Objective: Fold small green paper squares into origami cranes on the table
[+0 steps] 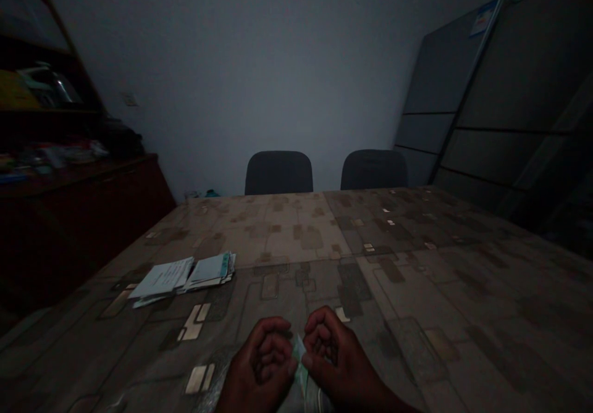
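Observation:
Near the table's front edge, my left hand (265, 363) and my right hand (332, 354) face each other with curled fingers. Between them is a small piece of pale green and white paper (300, 363), pinched by both thumbs and fingers. Its lower part is partly hidden by the hands. Further left, two stacks of paper lie on the patterned tablecloth: a white stack with writing (163, 278) and, touching it, a stack with a teal edge (209, 270).
The table (296, 231) has a patterned cover. Two dark chairs (278, 172) (374, 169) stand behind it. A dark red cabinet (92, 197) with various items is at the left, and a tall grey cabinet (430, 79) at the right.

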The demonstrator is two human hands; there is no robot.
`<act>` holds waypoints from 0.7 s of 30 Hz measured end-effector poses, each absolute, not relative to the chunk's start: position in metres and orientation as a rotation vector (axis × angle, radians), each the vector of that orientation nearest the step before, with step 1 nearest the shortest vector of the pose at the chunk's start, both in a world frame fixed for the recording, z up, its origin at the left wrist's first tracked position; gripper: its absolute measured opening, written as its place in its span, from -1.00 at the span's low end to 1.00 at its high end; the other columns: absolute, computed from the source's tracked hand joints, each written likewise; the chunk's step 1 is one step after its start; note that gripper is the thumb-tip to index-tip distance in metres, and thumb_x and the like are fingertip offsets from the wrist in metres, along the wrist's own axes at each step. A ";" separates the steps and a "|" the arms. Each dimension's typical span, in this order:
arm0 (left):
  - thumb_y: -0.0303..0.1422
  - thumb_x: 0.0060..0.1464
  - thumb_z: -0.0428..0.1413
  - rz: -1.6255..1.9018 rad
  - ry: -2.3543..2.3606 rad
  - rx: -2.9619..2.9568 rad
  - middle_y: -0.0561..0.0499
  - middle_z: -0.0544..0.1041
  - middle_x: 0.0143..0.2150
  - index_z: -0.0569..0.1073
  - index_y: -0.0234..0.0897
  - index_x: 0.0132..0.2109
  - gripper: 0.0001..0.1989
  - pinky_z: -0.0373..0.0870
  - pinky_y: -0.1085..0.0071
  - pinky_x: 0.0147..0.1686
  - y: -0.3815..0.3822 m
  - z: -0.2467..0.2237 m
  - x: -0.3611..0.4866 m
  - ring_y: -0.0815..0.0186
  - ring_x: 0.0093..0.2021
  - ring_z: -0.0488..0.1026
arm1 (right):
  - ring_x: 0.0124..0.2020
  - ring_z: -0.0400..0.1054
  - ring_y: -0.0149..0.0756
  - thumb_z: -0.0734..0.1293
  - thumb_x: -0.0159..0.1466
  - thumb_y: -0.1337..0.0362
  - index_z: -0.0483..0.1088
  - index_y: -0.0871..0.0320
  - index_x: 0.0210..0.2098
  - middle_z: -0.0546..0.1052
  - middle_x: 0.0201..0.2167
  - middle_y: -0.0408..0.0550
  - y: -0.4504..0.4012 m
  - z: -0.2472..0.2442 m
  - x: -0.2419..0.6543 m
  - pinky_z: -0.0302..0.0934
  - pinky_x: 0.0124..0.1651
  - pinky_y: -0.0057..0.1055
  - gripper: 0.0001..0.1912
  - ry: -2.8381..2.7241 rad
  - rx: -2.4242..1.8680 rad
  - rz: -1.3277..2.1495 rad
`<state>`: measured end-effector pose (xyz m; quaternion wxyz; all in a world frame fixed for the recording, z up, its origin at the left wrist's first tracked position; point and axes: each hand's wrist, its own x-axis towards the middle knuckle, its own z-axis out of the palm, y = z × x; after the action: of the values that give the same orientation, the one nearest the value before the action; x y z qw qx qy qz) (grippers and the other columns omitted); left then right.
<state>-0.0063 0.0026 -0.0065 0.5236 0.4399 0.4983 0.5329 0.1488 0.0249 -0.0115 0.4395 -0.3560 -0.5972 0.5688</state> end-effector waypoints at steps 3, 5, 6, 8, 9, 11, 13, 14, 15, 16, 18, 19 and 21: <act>-0.38 -0.21 0.30 1.264 1.170 1.062 0.13 0.48 -0.52 0.40 -0.25 -0.23 -0.66 0.26 0.51 -0.51 0.003 -0.009 -0.007 0.37 -0.52 0.40 | -0.49 0.17 -0.44 0.36 0.10 0.31 0.20 0.12 -0.31 0.33 -0.48 -0.24 0.023 -0.008 0.148 0.05 -0.41 -0.49 -0.77 -1.505 -0.878 1.404; -0.38 -0.22 0.31 1.282 1.174 1.064 0.18 0.44 -0.57 0.40 -0.24 -0.26 -0.67 0.22 0.53 -0.55 0.003 -0.007 -0.007 0.40 -0.56 0.37 | -0.50 0.17 -0.44 0.39 0.10 0.25 0.21 0.13 -0.32 0.34 -0.48 -0.23 0.024 -0.010 0.148 0.04 -0.42 -0.49 -0.74 -1.500 -0.861 1.424; -0.38 -0.23 0.31 1.298 1.177 1.060 0.20 0.42 -0.59 0.40 -0.24 -0.26 -0.66 0.21 0.53 -0.56 0.003 -0.006 -0.007 0.41 -0.58 0.35 | -0.50 0.17 -0.45 0.41 0.10 0.21 0.21 0.13 -0.32 0.35 -0.48 -0.23 0.024 -0.011 0.148 0.04 -0.42 -0.50 -0.71 -1.481 -0.853 1.450; -0.37 -0.25 0.32 1.328 1.182 1.034 0.21 0.40 -0.60 0.39 -0.24 -0.25 -0.64 0.21 0.53 -0.56 0.003 -0.002 -0.008 0.40 -0.59 0.35 | -0.53 0.17 -0.45 0.43 0.09 0.12 0.20 0.12 -0.31 0.34 -0.50 -0.24 0.026 -0.015 0.147 0.03 -0.46 -0.51 -0.64 -1.411 -0.851 1.530; -0.36 -0.25 0.32 1.339 1.183 1.017 0.21 0.41 -0.61 0.39 -0.24 -0.25 -0.64 0.22 0.53 -0.55 0.003 -0.001 -0.008 0.40 -0.59 0.36 | -0.55 0.16 -0.46 0.43 0.08 0.08 0.21 0.12 -0.31 0.33 -0.51 -0.25 0.027 -0.016 0.147 0.02 -0.47 -0.51 -0.63 -1.387 -0.860 1.561; -0.35 -0.26 0.33 1.348 1.185 0.990 0.20 0.42 -0.60 0.39 -0.24 -0.26 -0.63 0.24 0.52 -0.55 0.002 0.001 -0.008 0.38 -0.58 0.37 | -0.56 0.14 -0.46 0.42 0.09 0.04 0.24 0.12 -0.34 0.30 -0.54 -0.26 0.027 -0.016 0.147 0.01 -0.48 -0.51 -0.64 -1.394 -0.897 1.563; -0.35 -0.27 0.34 1.355 1.181 0.995 0.19 0.42 -0.60 0.39 -0.23 -0.27 -0.63 0.24 0.52 -0.56 0.001 0.002 -0.008 0.38 -0.59 0.37 | -0.55 0.11 -0.46 0.42 0.09 0.06 0.28 0.14 -0.40 0.26 -0.56 -0.27 0.027 -0.013 0.148 0.02 -0.47 -0.51 -0.67 -1.465 -0.941 1.504; -0.35 -0.26 0.34 1.357 1.180 1.010 0.20 0.41 -0.60 0.39 -0.23 -0.28 -0.64 0.23 0.53 -0.57 0.001 0.002 -0.008 0.39 -0.59 0.36 | -0.55 0.10 -0.46 0.41 0.10 0.06 0.28 0.15 -0.42 0.23 -0.58 -0.28 0.027 -0.011 0.148 0.02 -0.47 -0.51 -0.68 -1.493 -0.963 1.480; -0.35 -0.25 0.34 1.355 1.183 1.025 0.20 0.41 -0.60 0.40 -0.23 -0.29 -0.66 0.23 0.53 -0.57 0.000 0.001 -0.008 0.40 -0.59 0.35 | -0.56 0.09 -0.47 0.41 0.09 0.06 0.28 0.15 -0.45 0.22 -0.59 -0.29 0.026 -0.010 0.148 0.01 -0.47 -0.51 -0.68 -1.511 -0.979 1.465; -0.35 -0.24 0.33 1.350 1.188 1.039 0.20 0.41 -0.60 0.41 -0.23 -0.30 -0.68 0.23 0.54 -0.57 0.000 0.001 -0.007 0.41 -0.58 0.35 | -0.57 0.09 -0.47 0.40 0.09 0.04 0.28 0.15 -0.46 0.21 -0.61 -0.29 0.026 -0.008 0.148 0.01 -0.49 -0.51 -0.67 -1.515 -0.991 1.459; -0.36 -0.22 0.32 1.333 1.194 1.055 0.17 0.44 -0.57 0.43 -0.23 -0.32 -0.72 0.25 0.55 -0.54 0.000 0.001 -0.006 0.41 -0.55 0.37 | -0.59 0.11 -0.46 0.38 0.10 -0.01 0.28 0.16 -0.47 0.22 -0.62 -0.28 0.026 -0.007 0.148 0.01 -0.51 -0.51 -0.64 -1.508 -0.990 1.468; -0.36 -0.22 0.32 1.324 1.193 1.055 0.15 0.46 -0.55 0.44 -0.23 -0.32 -0.73 0.27 0.55 -0.52 0.000 0.001 -0.005 0.39 -0.52 0.39 | -0.59 0.12 -0.46 0.37 0.10 -0.03 0.27 0.15 -0.46 0.24 -0.62 -0.27 0.026 -0.007 0.148 0.02 -0.51 -0.51 -0.63 -1.500 -0.979 1.478; -0.35 -0.23 0.33 1.326 1.186 1.044 0.12 0.50 -0.50 0.46 -0.23 -0.32 -0.73 0.31 0.53 -0.49 0.000 0.003 -0.005 0.36 -0.48 0.42 | -0.59 0.14 -0.46 0.35 0.12 -0.05 0.26 0.15 -0.45 0.25 -0.61 -0.27 0.025 -0.006 0.148 0.04 -0.51 -0.51 -0.62 -1.494 -0.956 1.499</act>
<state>-0.0047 -0.0005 0.0026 0.5139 0.4342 0.4932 0.5515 0.1477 0.0255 -0.0063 0.3984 -0.3777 -0.5900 0.5921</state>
